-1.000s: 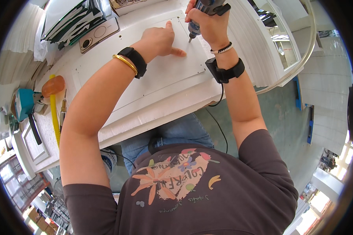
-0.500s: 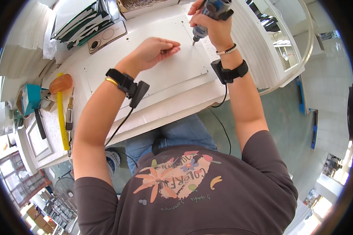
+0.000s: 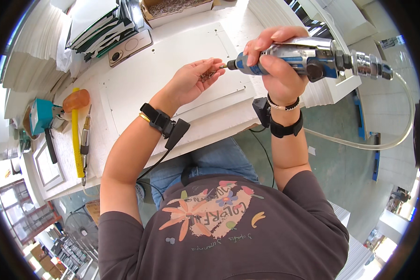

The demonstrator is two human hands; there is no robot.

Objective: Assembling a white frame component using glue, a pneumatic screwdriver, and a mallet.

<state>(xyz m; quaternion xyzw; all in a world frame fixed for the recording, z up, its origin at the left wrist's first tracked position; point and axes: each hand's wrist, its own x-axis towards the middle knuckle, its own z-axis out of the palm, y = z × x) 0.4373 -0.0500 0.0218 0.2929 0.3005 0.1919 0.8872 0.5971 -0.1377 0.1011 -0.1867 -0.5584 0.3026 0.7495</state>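
My right hand (image 3: pixel 277 65) grips a blue and silver air screwdriver (image 3: pixel 308 58), held level with its bit pointing left. A clear hose (image 3: pixel 387 135) runs from its back end. My left hand (image 3: pixel 191 79) is palm up and cupped, holding several small screws (image 3: pixel 209 73), with its fingertips right at the tool's bit. Both hands hover above a white flat panel (image 3: pixel 172 60) lying on the white workbench (image 3: pixel 102 140). Each wrist wears a black band with a small device.
A yellow-handled mallet with an orange head (image 3: pixel 74 126) and a slim driver tool (image 3: pixel 85 140) lie at the bench's left. A cardboard box of screws (image 3: pixel 172 9) stands at the back. White panels are stacked at the left (image 3: pixel 28 56) and right (image 3: pixel 331 88).
The screwdriver has lifted off the panel and turned level. My left hand left the panel, turned palm up and came to the tool's bit with screws in it.
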